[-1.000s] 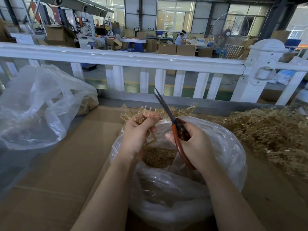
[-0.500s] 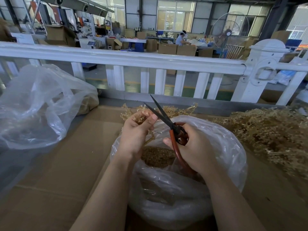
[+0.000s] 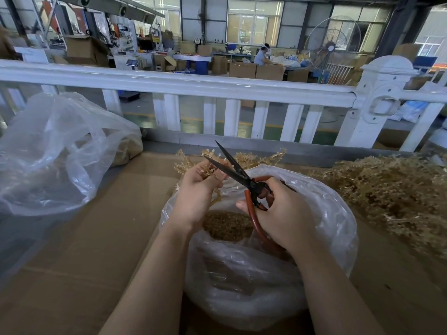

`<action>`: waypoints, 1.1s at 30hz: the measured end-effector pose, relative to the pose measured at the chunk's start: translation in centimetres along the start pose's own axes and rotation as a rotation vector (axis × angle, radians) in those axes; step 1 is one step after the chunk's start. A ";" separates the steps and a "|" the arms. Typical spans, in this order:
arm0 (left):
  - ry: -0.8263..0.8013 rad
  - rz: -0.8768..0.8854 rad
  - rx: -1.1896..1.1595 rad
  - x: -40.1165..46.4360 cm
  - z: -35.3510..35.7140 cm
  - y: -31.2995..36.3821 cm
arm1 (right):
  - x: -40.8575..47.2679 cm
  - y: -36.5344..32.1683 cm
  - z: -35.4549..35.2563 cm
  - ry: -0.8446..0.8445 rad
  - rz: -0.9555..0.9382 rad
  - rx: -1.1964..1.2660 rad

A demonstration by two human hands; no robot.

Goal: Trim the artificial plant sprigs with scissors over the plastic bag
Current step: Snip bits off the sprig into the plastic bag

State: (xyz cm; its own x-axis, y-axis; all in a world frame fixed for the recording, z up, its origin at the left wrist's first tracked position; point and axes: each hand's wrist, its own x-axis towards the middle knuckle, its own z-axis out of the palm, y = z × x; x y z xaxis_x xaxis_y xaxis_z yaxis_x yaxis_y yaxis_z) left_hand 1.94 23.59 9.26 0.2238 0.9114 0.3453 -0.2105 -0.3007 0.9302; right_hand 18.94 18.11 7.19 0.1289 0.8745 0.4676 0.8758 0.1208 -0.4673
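A cardboard-covered table [image 3: 101,238] sits before a white railing [image 3: 193,85]. At the right lies a large heap of untrimmed sprigs [image 3: 387,189], so much work appears to remain. In the centre stands an open plastic bag [image 3: 326,213] already holding a layer of brown trimmings [image 3: 227,226], suggesting many cuts are done. Above the bag's mouth, the left hand [image 3: 196,192] is closed around a tan sprig [image 3: 210,169]. The right hand [image 3: 283,216] grips red-handled scissors [image 3: 242,176], blades parted around the sprig's tip, apparently about to snip.
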 end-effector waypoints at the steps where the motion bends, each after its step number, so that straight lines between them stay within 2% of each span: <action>1: -0.006 0.000 -0.005 0.0 0.0 0.0 | 0.0 0.0 0.0 0.006 0.003 -0.009; 14: 0.006 -0.013 -0.034 0.2 -0.3 -0.4 | -0.2 -0.2 0.0 0.073 -0.019 -0.025; 23: 0.053 0.044 -0.097 0.3 -0.2 -0.4 | -0.5 0.0 0.3 0.125 -0.031 0.020; 33: 0.030 0.057 -0.019 0.0 -0.2 0.2 | -0.5 -0.3 -0.2 0.153 -0.048 -0.049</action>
State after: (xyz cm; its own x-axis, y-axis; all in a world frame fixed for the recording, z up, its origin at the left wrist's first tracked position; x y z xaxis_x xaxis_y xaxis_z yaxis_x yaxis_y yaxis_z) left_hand 1.76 23.58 9.40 0.1825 0.9009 0.3939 -0.2402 -0.3476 0.9064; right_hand 18.68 17.54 7.23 0.1528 0.7859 0.5991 0.9039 0.1340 -0.4063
